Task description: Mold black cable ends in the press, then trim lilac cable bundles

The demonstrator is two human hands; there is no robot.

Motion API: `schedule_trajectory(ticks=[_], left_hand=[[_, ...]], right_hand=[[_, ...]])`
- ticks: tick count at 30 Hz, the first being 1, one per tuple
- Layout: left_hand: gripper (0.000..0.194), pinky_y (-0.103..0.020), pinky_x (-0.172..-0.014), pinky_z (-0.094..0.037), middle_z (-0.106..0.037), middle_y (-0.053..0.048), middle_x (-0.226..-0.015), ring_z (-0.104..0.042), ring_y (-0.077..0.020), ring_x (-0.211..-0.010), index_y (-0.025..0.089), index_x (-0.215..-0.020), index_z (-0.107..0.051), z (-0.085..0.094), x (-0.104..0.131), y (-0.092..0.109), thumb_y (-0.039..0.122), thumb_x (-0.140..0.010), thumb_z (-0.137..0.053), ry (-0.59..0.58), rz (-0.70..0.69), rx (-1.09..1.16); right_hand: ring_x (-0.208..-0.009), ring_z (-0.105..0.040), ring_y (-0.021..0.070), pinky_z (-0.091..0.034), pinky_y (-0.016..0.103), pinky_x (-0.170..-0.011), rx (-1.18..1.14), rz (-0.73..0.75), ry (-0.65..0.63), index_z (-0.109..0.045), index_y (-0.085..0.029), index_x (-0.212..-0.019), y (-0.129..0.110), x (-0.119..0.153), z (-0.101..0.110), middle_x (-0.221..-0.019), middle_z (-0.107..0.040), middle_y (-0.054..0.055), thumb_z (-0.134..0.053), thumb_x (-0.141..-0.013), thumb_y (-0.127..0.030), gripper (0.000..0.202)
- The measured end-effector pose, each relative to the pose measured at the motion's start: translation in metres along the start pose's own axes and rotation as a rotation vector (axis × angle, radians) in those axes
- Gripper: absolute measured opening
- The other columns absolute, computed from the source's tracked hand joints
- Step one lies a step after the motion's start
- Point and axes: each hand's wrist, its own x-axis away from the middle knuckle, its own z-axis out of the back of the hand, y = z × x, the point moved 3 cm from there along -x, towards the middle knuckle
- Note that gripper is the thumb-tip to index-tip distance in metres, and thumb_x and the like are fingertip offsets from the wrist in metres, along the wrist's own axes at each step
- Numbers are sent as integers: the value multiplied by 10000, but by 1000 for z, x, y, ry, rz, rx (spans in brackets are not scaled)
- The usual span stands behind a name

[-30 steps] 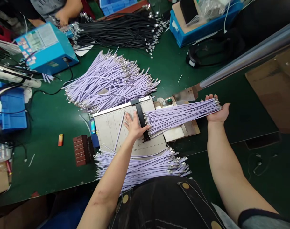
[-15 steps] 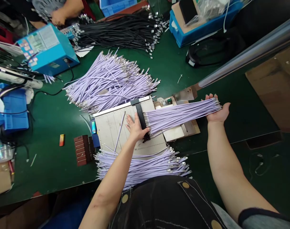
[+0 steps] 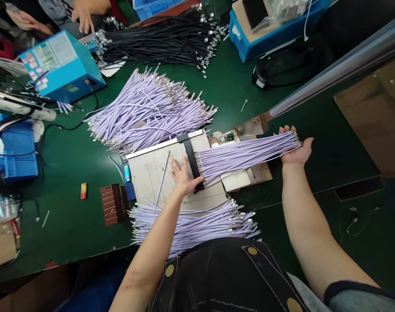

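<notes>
Fingers spread, my left hand (image 3: 182, 178) lies flat on a pale ruled paper trimmer board (image 3: 151, 173). Its thumb reaches the black crossbar (image 3: 191, 158), beside the near ends of a bundle of lavender cables (image 3: 243, 155). The bundle stretches right from the bar, its metal-tipped ends roughly lined up. At its far end, my right hand (image 3: 296, 149) is palm up and cups the cables, thumb apart. One loose lavender cable (image 3: 162, 178) lies on the board left of my left hand.
A large lavender cable pile (image 3: 145, 108) lies behind the board; another pile (image 3: 190, 227) lies in front. Black cables (image 3: 158, 43), a blue machine (image 3: 62, 65) and a blue bin (image 3: 249, 45) stand farther back. A metal post (image 3: 330, 69) slants at right. A co-worker's hand (image 3: 83, 15) is at upper left.
My two hands and the bundle stay almost in place; the view shifts slightly. At upper left, the co-worker's hand has lifted and opened, and their other hand has come into view.
</notes>
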Motion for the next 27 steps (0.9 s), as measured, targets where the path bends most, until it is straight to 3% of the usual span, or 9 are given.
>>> schedule_trajectory(ticks=[4, 8, 12, 16, 21, 27], left_hand=[[1168, -588, -1164, -70, 170, -223, -1605, 138, -357, -1482, 207, -1559, -80, 7, 3, -4, 388, -658, -800, -47, 12, 54], [1195, -614, -1154, -19, 140, -230, -1609, 114, -409, -1477, 198, -1556, -132, -5, 8, 5, 524, -624, -806, 16, -32, -37], [1152, -615, -1155, -9, 129, -222, -1613, 104, -404, -1481, 198, -1556, -137, -15, 8, 5, 502, -655, -787, 61, -18, -63], [1162, -605, -1160, -30, 150, -206, -1614, 103, -383, -1487, 218, -1557, -113, -7, 9, -2, 452, -645, -795, 34, -16, -15], [1235, -612, -1152, 1, 159, -220, -1608, 135, -398, -1478, 213, -1556, -135, -9, 14, 2, 516, -580, -828, 5, -43, -53], [1173, -601, -1160, -26, 139, -199, -1618, 111, -373, -1488, 231, -1551, -146, -6, 13, -3, 474, -619, -816, 5, 5, -26]], right_hand=[[-1260, -517, 328, -499, 542, -949, 4, 13, 5, -601, -79, -1160, 0, 0, 0, -1113, -668, 185, -297, -983, -571, 605], [-1238, -539, 328, -522, 533, -916, 13, 16, 14, -607, -81, -1143, 1, 2, -1, -1100, -672, 182, -290, -981, -573, 607], [-1208, -564, 323, -541, 515, -890, 18, 22, 13, -611, -82, -1123, 1, 3, -2, -1084, -677, 180, -293, -980, -574, 604], [-1192, -578, 317, -548, 495, -888, 23, 18, 7, -614, -85, -1118, 1, 4, -2, -1087, -676, 171, -299, -975, -582, 606], [-1220, -555, 321, -526, 512, -919, 8, 18, 17, -603, -95, -1148, 1, 5, -1, -1088, -673, 163, -308, -976, -582, 595], [-1231, -543, 316, -509, 523, -937, -22, -1, 13, -603, -122, -1150, 0, 3, 0, -1150, -653, 168, -340, -963, -596, 574]])
